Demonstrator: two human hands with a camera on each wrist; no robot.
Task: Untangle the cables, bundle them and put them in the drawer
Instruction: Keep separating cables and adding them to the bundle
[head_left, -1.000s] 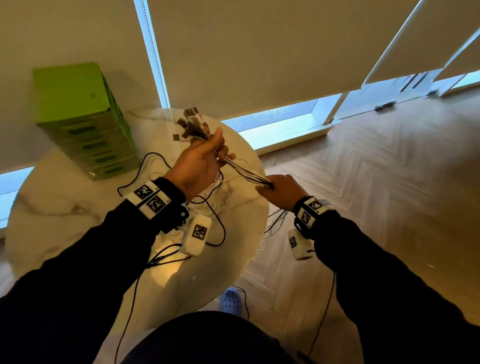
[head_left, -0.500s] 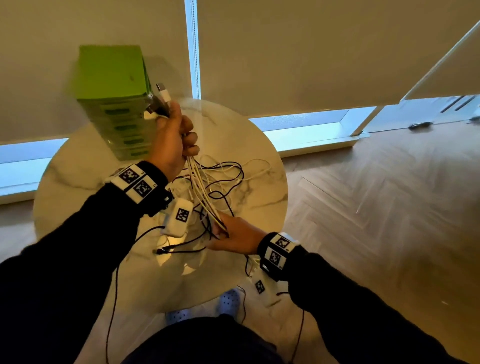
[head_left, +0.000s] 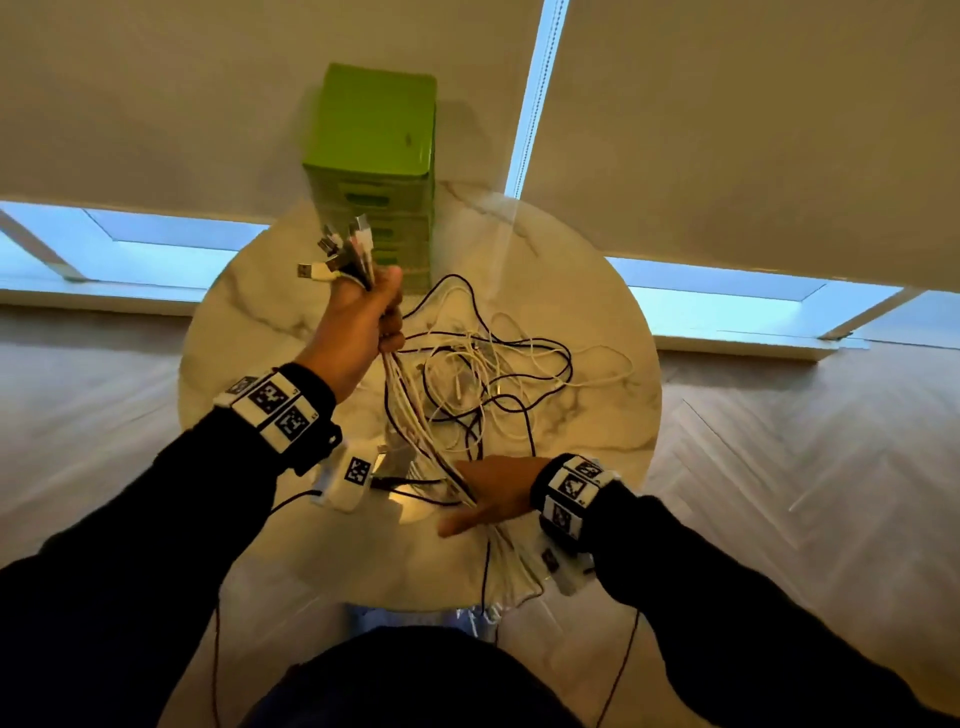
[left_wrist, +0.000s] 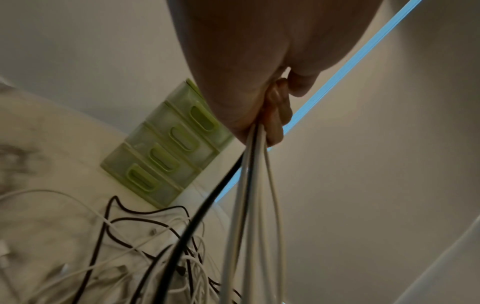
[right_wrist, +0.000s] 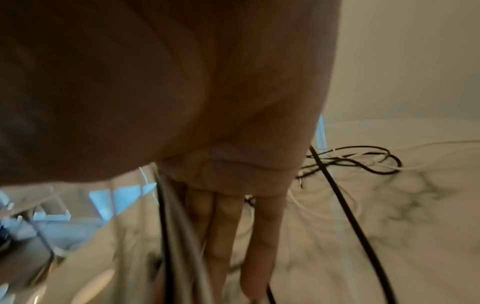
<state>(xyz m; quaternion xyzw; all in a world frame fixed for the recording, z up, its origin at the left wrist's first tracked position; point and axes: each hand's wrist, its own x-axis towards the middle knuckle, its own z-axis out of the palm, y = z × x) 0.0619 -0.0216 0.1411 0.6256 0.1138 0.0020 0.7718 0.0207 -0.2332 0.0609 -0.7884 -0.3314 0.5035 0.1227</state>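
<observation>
Marble top: a round white table (head_left: 597, 322) veined in grey fills the middle of the head view, with wood herringbone floor (head_left: 805, 467) on both sides of it.
Drawer unit: a green stack of drawers (head_left: 374, 156) stands at the far edge of the table against the blinds; the left wrist view shows four fronts with oval handles, all pushed in.
Cables: white and black cables (head_left: 483, 379) lie in loose tangled loops on the table centre, just right of the raised hand and in front of the drawers.
Plug ends: a fan of USB plugs (head_left: 337, 254) sticks up out of the fist, overlapping the lower drawer fronts in the head view.
Left hand: the left hand (head_left: 363, 322) is raised above the table, fingers curled tight round the cables near their plugs; the strands run down from it as one taut sheaf.
Right hand: the right hand (head_left: 493, 493) is low at the near right part of the table, fingers stretched out straight, with the sheaf passing across the palm side; I cannot tell whether the thumb pinches it.
Near edge: the strands go over the table rim below the right wrist and hang there.
Behind: pale roller blinds (head_left: 727, 130) with strips of blue window below.
Open room: bare marble lies left of the raised arm and at the far right rim.
</observation>
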